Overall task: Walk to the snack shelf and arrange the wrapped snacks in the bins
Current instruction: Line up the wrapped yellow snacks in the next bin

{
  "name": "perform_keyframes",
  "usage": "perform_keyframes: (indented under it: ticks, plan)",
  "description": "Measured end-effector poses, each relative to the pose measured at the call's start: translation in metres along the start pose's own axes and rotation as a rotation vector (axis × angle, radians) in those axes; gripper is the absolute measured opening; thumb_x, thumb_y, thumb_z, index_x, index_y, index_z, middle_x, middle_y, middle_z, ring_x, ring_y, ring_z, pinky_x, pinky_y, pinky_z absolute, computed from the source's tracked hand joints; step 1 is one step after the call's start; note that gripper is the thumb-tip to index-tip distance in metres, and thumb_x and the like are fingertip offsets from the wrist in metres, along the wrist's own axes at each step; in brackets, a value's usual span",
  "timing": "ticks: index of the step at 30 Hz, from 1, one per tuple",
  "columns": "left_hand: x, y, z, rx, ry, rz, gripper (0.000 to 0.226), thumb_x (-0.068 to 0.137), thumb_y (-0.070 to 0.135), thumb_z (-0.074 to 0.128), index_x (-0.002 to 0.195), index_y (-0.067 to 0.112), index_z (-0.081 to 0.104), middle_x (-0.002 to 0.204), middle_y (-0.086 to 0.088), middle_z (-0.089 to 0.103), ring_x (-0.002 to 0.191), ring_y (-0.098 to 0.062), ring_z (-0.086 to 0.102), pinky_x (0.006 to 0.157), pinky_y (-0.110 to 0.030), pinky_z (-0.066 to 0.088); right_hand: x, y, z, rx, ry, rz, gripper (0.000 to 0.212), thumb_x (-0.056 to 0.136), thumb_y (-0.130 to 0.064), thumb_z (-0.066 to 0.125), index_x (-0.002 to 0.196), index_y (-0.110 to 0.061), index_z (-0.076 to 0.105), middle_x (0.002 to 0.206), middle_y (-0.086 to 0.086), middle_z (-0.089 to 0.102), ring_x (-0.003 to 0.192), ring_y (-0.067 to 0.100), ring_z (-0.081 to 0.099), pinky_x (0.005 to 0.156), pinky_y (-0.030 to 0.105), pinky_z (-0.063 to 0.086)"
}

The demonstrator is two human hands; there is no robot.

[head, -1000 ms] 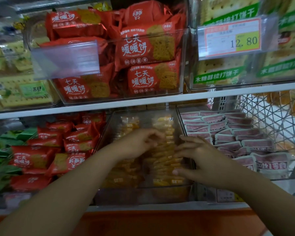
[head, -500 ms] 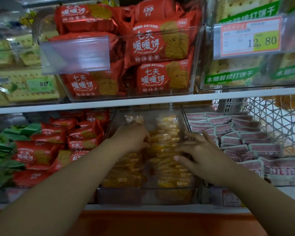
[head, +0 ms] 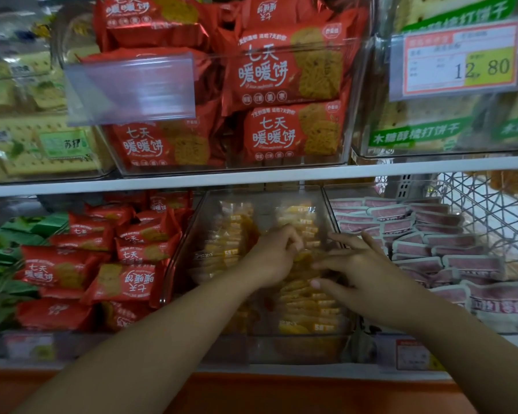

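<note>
Lying under right grip [head: 362,273]: yellow snacks [head: 308,318]

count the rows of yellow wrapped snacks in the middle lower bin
2: a left row just left of the left hand, and a right row under that hand's fingertips and the right hand. The arms hide part of each.
</note>
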State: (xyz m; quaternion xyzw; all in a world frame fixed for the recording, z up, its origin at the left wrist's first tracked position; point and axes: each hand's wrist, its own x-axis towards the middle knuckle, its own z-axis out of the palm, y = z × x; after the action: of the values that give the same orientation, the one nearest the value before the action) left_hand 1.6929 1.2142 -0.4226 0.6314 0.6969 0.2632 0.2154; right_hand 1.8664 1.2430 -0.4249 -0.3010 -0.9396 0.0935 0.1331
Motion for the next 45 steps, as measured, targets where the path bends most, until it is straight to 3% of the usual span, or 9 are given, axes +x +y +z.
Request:
perform_keyframes:
  ticks: [5,9,13,16,20,24,31,40,45]
  plan:
    - [0.004,-0.001,0.007,-0.266,-0.01,-0.152,0.021,0.099,0.021,0.041,0.082,0.027,0.052,0.122,0.004,0.048,0.119,-0.016,0.043,0.101,-0.031,0.035,0.004,0.007,-0.002,0.036,0.135,-0.017,0.05,0.082,-0.061,0.041,0.112,-0.031,0.066,0.122,-0.016,0.059,0.133,0.013,0.033,0.112,0.052,0.02]
    - [-0.002,0.011,0.005,-0.184,-0.099,-0.17,0.012,0.097,0.023,0.041,0.093,0.027,0.052,0.123,0.0,0.034,0.126,-0.021,0.028,0.098,-0.027,0.024,0.008,0.008,0.001,0.009,0.247,0.003,0.041,0.079,-0.047,0.05,0.106,-0.024,0.07,0.118,-0.004,0.063,0.115,0.025,0.051,0.103,0.051,0.035]
    - [-0.015,0.017,-0.002,-0.209,-0.098,-0.19,0.035,0.098,0.029,0.043,0.133,0.032,0.041,0.145,-0.006,0.025,0.135,-0.024,0.022,0.109,-0.031,0.021,0.005,0.004,0.003,0.002,0.121,0.031,0.04,0.091,-0.046,0.046,0.125,-0.028,0.058,0.131,-0.012,0.055,0.136,0.021,0.027,0.112,0.042,0.018]
    - [-0.033,0.019,-0.013,-0.564,0.077,-0.255,0.055,0.094,0.026,0.052,0.145,0.03,0.029,0.153,-0.004,0.023,0.138,-0.022,0.025,0.106,-0.029,0.025,0.001,0.003,0.002,0.001,0.075,0.047,0.044,0.094,-0.049,0.04,0.131,-0.029,0.052,0.137,-0.016,0.049,0.14,0.016,0.015,0.116,0.044,0.011]
    - [-0.053,0.024,-0.017,-0.896,0.115,-0.349,0.066,0.094,0.014,0.05,0.15,0.023,0.015,0.153,-0.005,0.026,0.138,-0.023,0.028,0.107,-0.031,0.023,-0.011,0.0,-0.005,0.068,0.043,-0.021,0.077,0.072,-0.078,0.025,0.133,-0.037,0.046,0.142,-0.023,0.036,0.14,0.005,0.007,0.118,0.042,0.003]
    - [-0.065,0.032,-0.007,-0.991,0.095,-0.38,0.047,0.097,0.014,0.047,0.139,0.025,0.032,0.107,0.001,0.054,0.109,-0.02,0.051,0.094,-0.038,0.045,-0.025,-0.013,-0.004,0.008,-0.058,-0.117,0.072,0.07,-0.078,0.044,0.134,-0.044,0.041,0.142,-0.028,0.025,0.135,-0.007,-0.002,0.118,0.042,-0.004]
    - [-0.058,0.03,0.008,-0.823,0.165,-0.467,0.061,0.097,0.021,0.046,0.15,0.023,0.015,0.148,-0.005,0.032,0.128,-0.022,0.037,0.108,-0.04,0.033,-0.021,-0.015,0.006,-0.132,0.012,-0.113,0.044,0.089,-0.043,0.053,0.133,-0.04,0.045,0.143,-0.019,0.038,0.14,0.005,0.019,0.114,0.039,-0.007]
    - [-0.021,0.007,0.003,-0.861,0.264,-0.49,0.043,0.089,0.011,0.042,0.131,0.013,0.048,0.121,-0.014,0.06,0.105,-0.028,0.06,0.089,-0.042,0.051,-0.002,-0.013,0.001,-0.114,-0.047,-0.053,0.048,0.089,-0.039,0.056,0.134,-0.047,0.039,0.146,-0.026,0.029,0.139,0.004,0.016,0.115,0.045,-0.008]
    - [-0.031,-0.006,-0.003,-0.423,0.085,-0.389,0.062,0.089,0.004,0.047,0.146,0.021,0.032,0.149,-0.005,0.035,0.133,-0.024,0.038,0.109,-0.039,0.037,-0.005,-0.013,-0.005,-0.11,-0.114,-0.053,0.05,0.089,-0.041,0.056,0.134,-0.05,0.036,0.148,-0.025,0.026,0.138,0.003,0.018,0.116,0.047,-0.008]
